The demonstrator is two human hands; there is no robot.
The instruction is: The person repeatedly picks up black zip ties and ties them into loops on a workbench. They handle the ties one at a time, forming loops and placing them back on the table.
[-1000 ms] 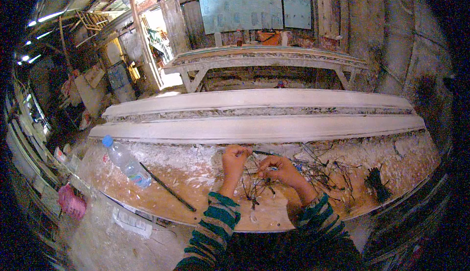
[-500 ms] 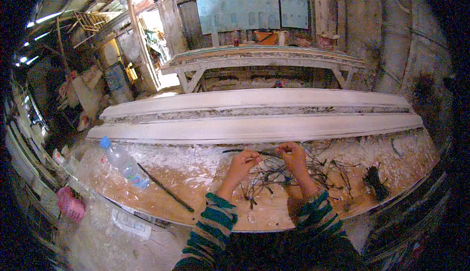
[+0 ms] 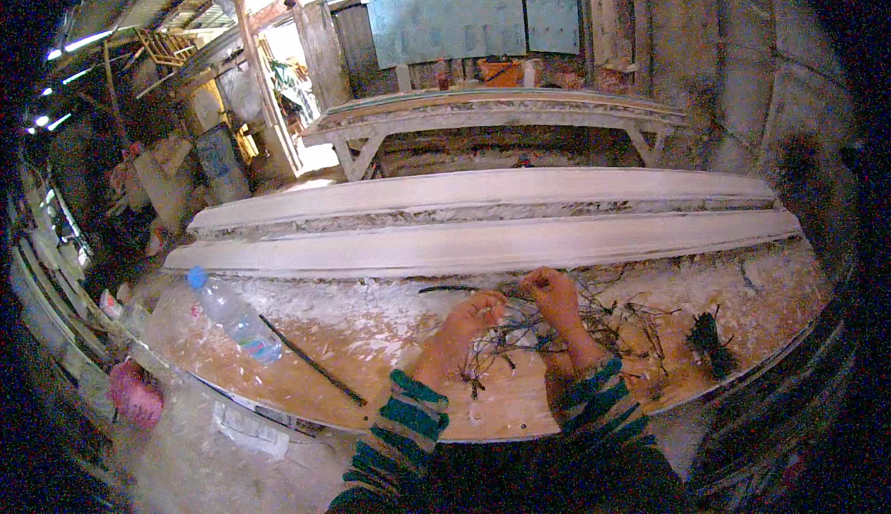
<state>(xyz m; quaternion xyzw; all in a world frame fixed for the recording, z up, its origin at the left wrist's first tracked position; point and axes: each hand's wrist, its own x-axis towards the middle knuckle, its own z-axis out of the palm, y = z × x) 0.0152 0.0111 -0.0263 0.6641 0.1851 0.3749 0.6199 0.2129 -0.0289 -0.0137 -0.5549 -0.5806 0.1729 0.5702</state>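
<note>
My left hand point(image 3: 475, 314) is closed at the fingertips over a tangle of thin dark strands point(image 3: 510, 336) on the worn wooden tabletop. Close by on the right, my right hand point(image 3: 554, 295) is pinched shut. Whatever is between the fingers of either hand is too small and blurred to make out. A thin black rod point(image 3: 445, 289) passes just beyond my left fingers toward my right hand; whether it is held is unclear. More loose dark strands point(image 3: 640, 319) spread to the right, and a tied dark bundle point(image 3: 712, 342) lies past them.
Two long whitish boards point(image 3: 483, 245) lie along the table's far side. At left are a clear bottle with a blue cap point(image 3: 237, 321) and a dark stick point(image 3: 314, 361). A pink container point(image 3: 135, 393) is below the left edge. Another long bench point(image 3: 501, 110) stands behind.
My left hand has shifted slightly right and down, toward the right hand. My right hand has moved only a little. The bottle, stick and bundle stay where they were.
</note>
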